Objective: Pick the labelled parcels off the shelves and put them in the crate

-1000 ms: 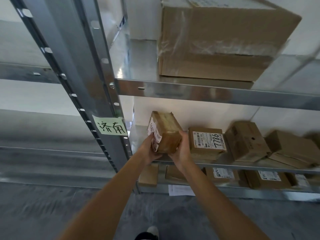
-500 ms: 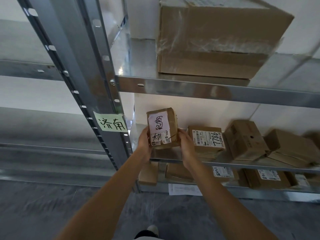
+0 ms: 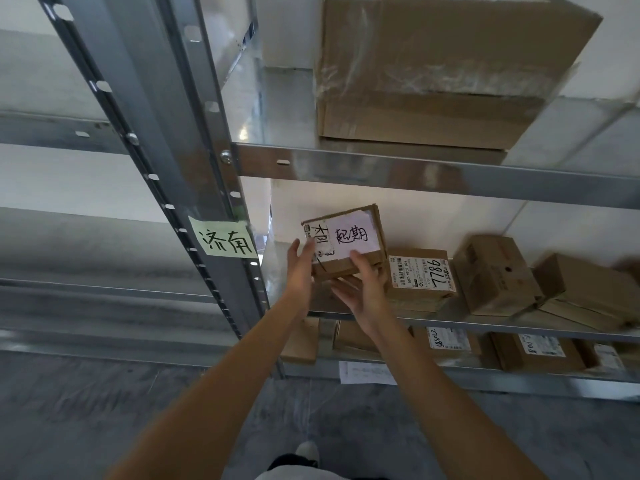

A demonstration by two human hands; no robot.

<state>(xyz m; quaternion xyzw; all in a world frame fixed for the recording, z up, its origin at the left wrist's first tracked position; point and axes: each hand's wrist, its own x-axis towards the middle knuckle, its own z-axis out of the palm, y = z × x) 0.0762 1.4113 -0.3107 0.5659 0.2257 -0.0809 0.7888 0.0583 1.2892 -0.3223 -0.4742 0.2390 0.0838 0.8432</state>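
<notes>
Holding a small labelled parcel (image 3: 343,240) at the left end of the middle shelf (image 3: 485,322).
Left hand (image 3: 300,271) lies flat against its left side; right hand (image 3: 363,289) cups its lower edge, thumb on the front, beside the 7786 parcel (image 3: 420,278).

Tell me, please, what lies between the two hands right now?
The head view shows a small parcel with a handwritten white label between the left hand and the right hand.
</notes>
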